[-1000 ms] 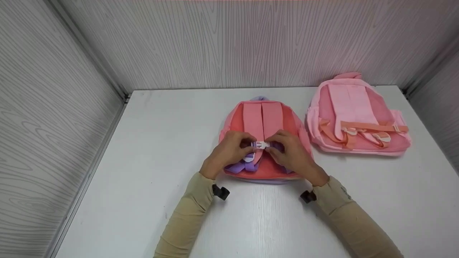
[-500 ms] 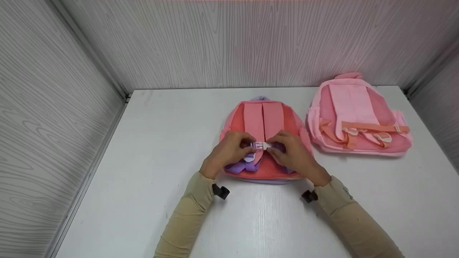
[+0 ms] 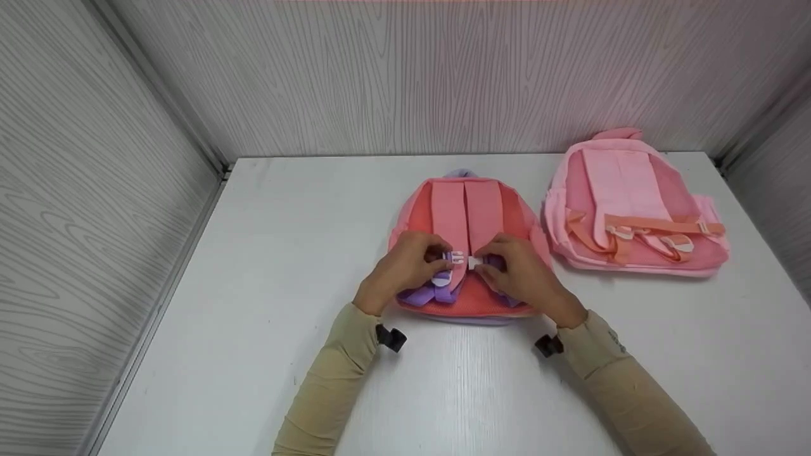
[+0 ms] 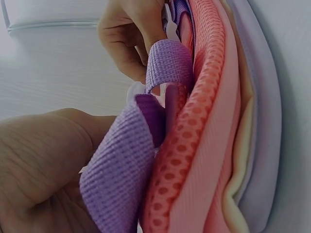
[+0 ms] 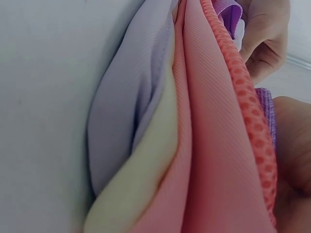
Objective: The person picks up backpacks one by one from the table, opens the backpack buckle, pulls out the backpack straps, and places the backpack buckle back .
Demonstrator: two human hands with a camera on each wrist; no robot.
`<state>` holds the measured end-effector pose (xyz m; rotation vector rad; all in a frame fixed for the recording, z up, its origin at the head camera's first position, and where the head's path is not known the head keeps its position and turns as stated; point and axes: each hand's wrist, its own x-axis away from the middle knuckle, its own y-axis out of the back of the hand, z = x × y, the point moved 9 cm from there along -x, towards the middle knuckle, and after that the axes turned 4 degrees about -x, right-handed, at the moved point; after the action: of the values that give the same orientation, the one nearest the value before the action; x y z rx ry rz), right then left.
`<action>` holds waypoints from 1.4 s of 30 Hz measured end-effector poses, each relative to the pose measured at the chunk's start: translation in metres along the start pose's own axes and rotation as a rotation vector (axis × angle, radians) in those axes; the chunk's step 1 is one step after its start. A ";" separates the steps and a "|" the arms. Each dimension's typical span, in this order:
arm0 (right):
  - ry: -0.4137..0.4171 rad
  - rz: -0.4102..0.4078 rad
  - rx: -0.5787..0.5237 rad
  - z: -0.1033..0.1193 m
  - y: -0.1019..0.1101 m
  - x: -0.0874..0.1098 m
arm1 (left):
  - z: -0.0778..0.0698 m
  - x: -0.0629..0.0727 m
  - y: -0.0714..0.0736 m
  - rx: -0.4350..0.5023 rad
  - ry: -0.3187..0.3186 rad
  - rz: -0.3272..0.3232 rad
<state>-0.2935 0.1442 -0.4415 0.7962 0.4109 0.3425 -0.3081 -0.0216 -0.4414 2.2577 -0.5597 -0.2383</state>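
A coral-pink backpack (image 3: 450,202) lies on the table with its straps facing up. Over its middle my left hand (image 3: 408,266) pinches the white pronged half (image 3: 457,257) of a side-release buckle. My right hand (image 3: 516,269) pinches the other half (image 3: 474,262), a solid white piece. A narrow gap separates the two halves. In the left wrist view, purple webbing (image 4: 119,165) loops beside the left hand, and the right hand shows beyond it. The right wrist view mostly shows the bag's side (image 5: 214,121); the buckle is largely hidden there.
A second, light-pink backpack (image 3: 624,209) with orange straps lies to the right, close to the first. Both rest on a white table (image 3: 304,253). Grey wood-grain panels (image 3: 405,76) stand behind and at the sides.
The buckle halves were joined and have come apart. My right hand has moved slightly right with its half, while the left hand has stayed nearly still.
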 end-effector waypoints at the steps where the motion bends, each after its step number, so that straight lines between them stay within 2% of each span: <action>1: -0.007 0.005 0.001 -0.001 0.000 0.000 | 0.000 0.000 0.000 -0.002 0.004 0.002; 8: -0.036 0.018 0.005 -0.002 -0.001 0.002 | 0.000 0.000 -0.001 -0.009 0.007 0.005; 14: -0.028 0.031 0.023 0.000 -0.004 0.000 | 0.001 0.000 -0.001 -0.008 0.023 0.010; 20: -0.043 0.050 0.008 0.001 -0.004 -0.002 | -0.001 0.001 0.000 -0.001 0.013 0.006; 29: 0.011 0.034 -0.027 0.006 -0.004 -0.007 | -0.004 0.000 0.001 -0.019 -0.021 -0.006; 37: 0.002 0.040 -0.037 0.009 -0.006 -0.012 | -0.003 0.001 0.000 -0.003 0.011 0.004; 42: 0.019 0.029 -0.043 0.014 -0.008 -0.015 | -0.003 0.000 0.000 -0.006 0.005 0.005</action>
<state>-0.2984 0.1237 -0.4351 0.7580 0.4093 0.3850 -0.3068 -0.0197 -0.4398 2.2499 -0.5614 -0.2308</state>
